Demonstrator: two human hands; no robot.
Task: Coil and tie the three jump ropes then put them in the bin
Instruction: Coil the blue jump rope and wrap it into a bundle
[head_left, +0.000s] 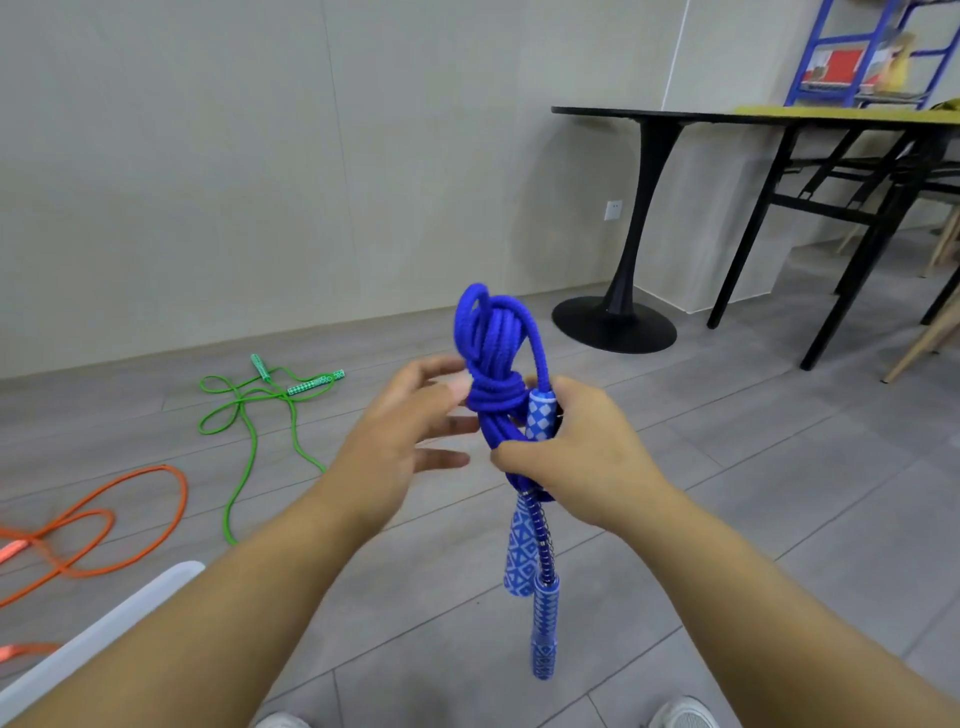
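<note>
- orange rope (183, 499): loose on the floor (727, 493) at its far left, uncoiled. Soft, light cord; best gathered from the handles.
- white rim (109, 618) at lower left, probably the bin; too little of it shows to be sure.
- green rope (241, 401): sprawled in open loops on the floor near the wall edge, well apart from the hands and not yet tied.
- left hand (410, 431): released, fingers straight and spread, tips at the wrap on the blue rope (493, 395).
- blue rope: held in mid-air, off the floor. Coiled in a bundle with turns wrapped round its middle. Braided cord, limp, light and grippy, so it should not slip. The loops will spring loose if the wrap slackens, so hold at or just under the wrap.
- right hand (576, 457): clenched round the bundle just below the wrap, carrying its weight.
- handles (519, 556): rigid, patterned, dangling under the right hand; they will swing on the way to the bin.
</note>
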